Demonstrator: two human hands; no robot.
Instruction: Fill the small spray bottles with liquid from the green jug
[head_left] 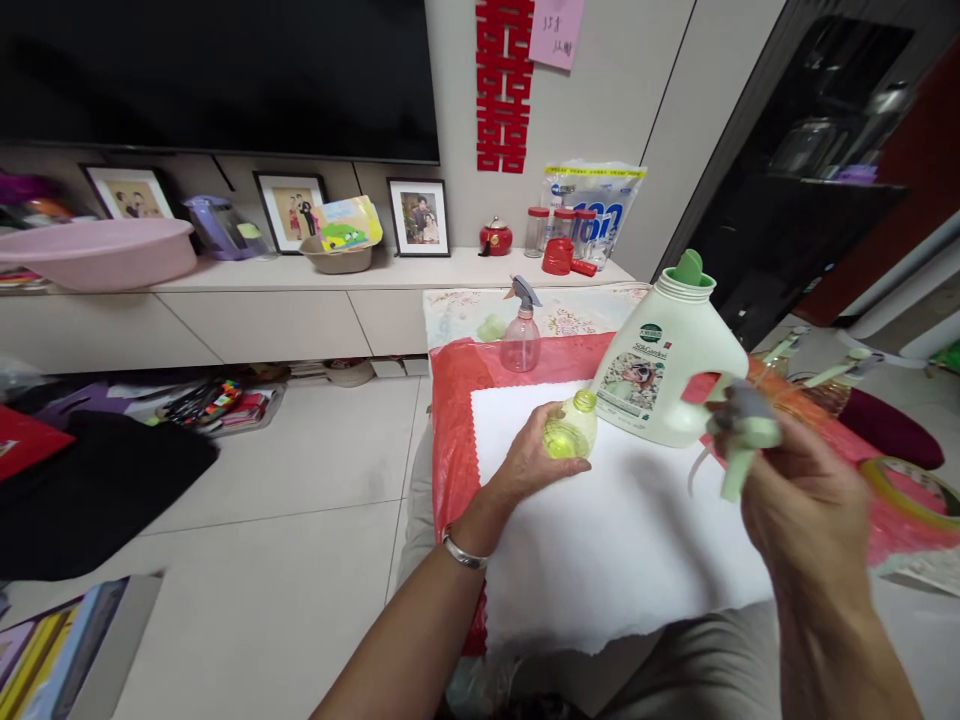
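Note:
My left hand is wrapped round a small yellow-green bottle with an open neck, slightly tilted over a white cloth. On the right, my right hand grips a grey and pale green spray head, blurred by motion, with its thin tube hanging down. Between the hands and farther back stands a large pale green detergent jug, its neck uncapped and a green spout inside. A clear pink spray bottle with a grey trigger head stands behind the yellow-green one.
Red plastic covers the table beneath the cloth. A roll of yellow tape lies at the right, with more spray bottles behind it. Along the wall, a cabinet bears a pink basin, picture frames and jars.

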